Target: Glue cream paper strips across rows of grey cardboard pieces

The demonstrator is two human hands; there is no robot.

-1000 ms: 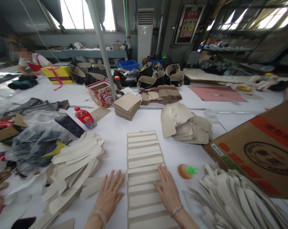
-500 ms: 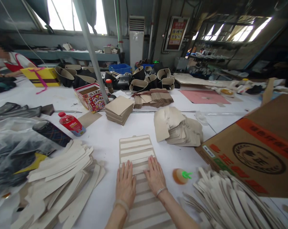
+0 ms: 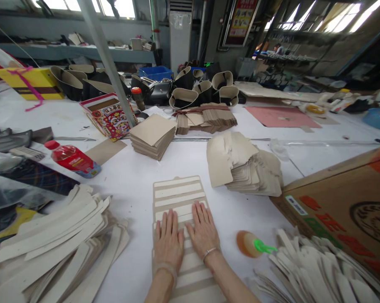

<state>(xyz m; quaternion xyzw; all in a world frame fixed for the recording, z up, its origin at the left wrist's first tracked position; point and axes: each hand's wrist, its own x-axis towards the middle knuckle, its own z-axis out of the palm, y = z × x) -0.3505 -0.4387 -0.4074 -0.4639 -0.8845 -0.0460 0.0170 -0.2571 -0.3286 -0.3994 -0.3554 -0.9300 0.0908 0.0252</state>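
Observation:
Flat on the white table lies a long beige panel (image 3: 177,184) with pale strips running across it. My left hand (image 3: 169,246) rests palm down on the panel's left side, its fingers stretched out, with a band at the wrist. Beside it my right hand (image 3: 204,231) lies flat on the right side, fingers extended, a bracelet on the wrist. Neither hand grips anything. The panel's lower part runs between my forearms and is partly hidden by them. Just right of my right hand is a bottle of amber liquid (image 3: 247,244) with a green nozzle, lying tilted.
Loose pale strips are heaped at the left (image 3: 60,235) and right (image 3: 322,269). Beyond the panel stand stacked beige sheets (image 3: 154,134) and a pile of shaped pieces (image 3: 246,164). A red bottle (image 3: 73,160) lies left; a cardboard carton (image 3: 335,202) blocks the right. A metal pole (image 3: 109,63) rises behind.
The camera view has tilted down and come closer to the table. Both hands stay flat on the panel in nearly the same place, with the right hand's fingers slightly nearer the left hand.

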